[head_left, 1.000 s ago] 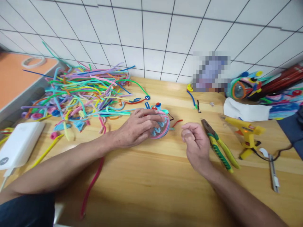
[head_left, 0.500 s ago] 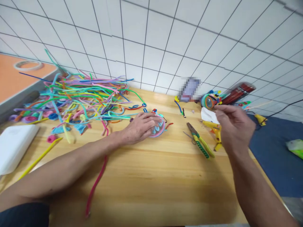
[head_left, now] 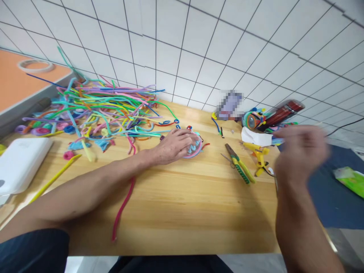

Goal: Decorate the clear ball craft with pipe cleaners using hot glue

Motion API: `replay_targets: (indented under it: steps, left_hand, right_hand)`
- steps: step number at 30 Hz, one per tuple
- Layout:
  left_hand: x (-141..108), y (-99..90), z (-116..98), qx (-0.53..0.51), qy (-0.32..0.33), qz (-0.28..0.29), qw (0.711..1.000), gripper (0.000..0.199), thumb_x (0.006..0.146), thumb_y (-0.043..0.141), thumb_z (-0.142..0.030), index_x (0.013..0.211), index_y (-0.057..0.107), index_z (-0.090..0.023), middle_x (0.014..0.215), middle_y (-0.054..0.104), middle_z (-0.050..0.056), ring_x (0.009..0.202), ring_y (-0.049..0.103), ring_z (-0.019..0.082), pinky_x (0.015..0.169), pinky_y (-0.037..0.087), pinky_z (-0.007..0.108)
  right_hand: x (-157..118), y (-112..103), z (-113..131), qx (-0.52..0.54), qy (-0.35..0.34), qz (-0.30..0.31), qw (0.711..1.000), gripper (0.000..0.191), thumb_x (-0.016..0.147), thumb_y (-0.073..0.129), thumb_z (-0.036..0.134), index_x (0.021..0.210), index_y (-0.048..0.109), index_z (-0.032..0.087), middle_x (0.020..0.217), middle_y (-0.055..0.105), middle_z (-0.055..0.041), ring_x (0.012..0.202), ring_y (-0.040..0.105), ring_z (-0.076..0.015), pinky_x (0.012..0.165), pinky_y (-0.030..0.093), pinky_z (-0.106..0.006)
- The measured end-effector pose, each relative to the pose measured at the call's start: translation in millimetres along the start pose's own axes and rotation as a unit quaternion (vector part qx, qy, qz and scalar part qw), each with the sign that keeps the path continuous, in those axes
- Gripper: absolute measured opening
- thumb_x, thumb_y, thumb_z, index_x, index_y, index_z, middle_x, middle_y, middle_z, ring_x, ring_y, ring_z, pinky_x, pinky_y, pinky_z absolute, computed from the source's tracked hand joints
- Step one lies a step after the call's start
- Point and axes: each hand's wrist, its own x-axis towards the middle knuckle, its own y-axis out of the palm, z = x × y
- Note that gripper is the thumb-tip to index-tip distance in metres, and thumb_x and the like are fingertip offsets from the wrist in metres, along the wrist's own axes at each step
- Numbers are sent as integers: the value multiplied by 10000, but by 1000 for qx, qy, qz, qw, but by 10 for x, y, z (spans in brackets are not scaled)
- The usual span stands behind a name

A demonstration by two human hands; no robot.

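My left hand (head_left: 178, 146) rests over a round piece (head_left: 196, 151) with a pink and purple pipe-cleaner rim and wavy light-blue pipe cleaner inside, holding it against the table. The fingers hide its left half. A small red and blue bit (head_left: 189, 128) shows at its back edge. Raised above the table's right side, my right hand (head_left: 301, 151) is blurred, its fingers curled together; whatever they pinch cannot be made out. Nearest to it are a white strip (head_left: 256, 136) and a yellow glue gun (head_left: 258, 153). Pliers (head_left: 240, 165) with green and yellow handles lie between my hands.
A heap of coloured pipe cleaners (head_left: 108, 102) covers the back left. A white box-like device (head_left: 24, 165) and a yellow stick (head_left: 55, 178) lie at left. One red pipe cleaner (head_left: 123, 212) trails forward. A dark red cylinder (head_left: 284, 115) leans by the tiled wall (head_left: 167, 49).
My right hand has moved right, away from the white strip, uncovering more of it and the glue gun. My left hand stays on the round piece. The view has shifted slightly.
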Motion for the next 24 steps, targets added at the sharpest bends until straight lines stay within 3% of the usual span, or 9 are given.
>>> replay_targets:
  steps: [1, 3, 7, 13, 24]
  left_hand:
    - [-2, -3, 0, 2, 1, -2, 1000, 225, 1091, 475, -220, 1130, 697, -230, 1519, 742, 72, 1497, 584, 289, 1232, 456, 539]
    - [-7, -4, 3, 3, 10, -12, 1000, 220, 1091, 476, -213, 1129, 692, -230, 1511, 745, 74, 1492, 590, 283, 1228, 462, 528]
    - [-12, -3, -1, 2, 19, -23, 1000, 212, 1099, 475, -208, 1118, 685, -229, 1504, 748, 78, 1476, 602, 275, 1200, 475, 513]
    - [-8, -5, -23, -4, 14, -29, 999, 258, 1141, 442, -263, 1231, 683, -246, 1492, 760, 66, 1474, 604, 253, 1206, 468, 491]
    - [-8, -54, -44, -34, -13, -9, 999, 295, 1148, 447, -304, 1323, 680, -260, 1524, 737, 87, 1503, 585, 271, 1249, 446, 517]
  right_hand:
    - [-67, 201, 58, -40, -11, -24, 999, 190, 1063, 672, 428, 1193, 707, 294, 1047, 739, -94, 897, 754, -291, 752, 651, -485]
    - [-193, 578, 182, -85, -45, 49, 994, 170, 1030, 714, 329, 1188, 713, 263, 1136, 774, -104, 1029, 771, -305, 852, 664, -497]
    - [-412, 1024, 366, -97, -149, 42, 983, 387, 1014, 722, 183, 1393, 668, 235, 1240, 795, -142, 1172, 763, -304, 1003, 649, -502]
    - [-687, 1274, 392, -79, -240, 80, 964, 572, 1023, 725, 251, 1576, 583, 262, 1421, 756, -159, 1330, 717, -330, 1099, 621, -532]
    - [-795, 1396, 235, -56, -203, 122, 970, 511, 1015, 728, 214, 1510, 670, 324, 1477, 766, -99, 1358, 713, -331, 1110, 619, -537]
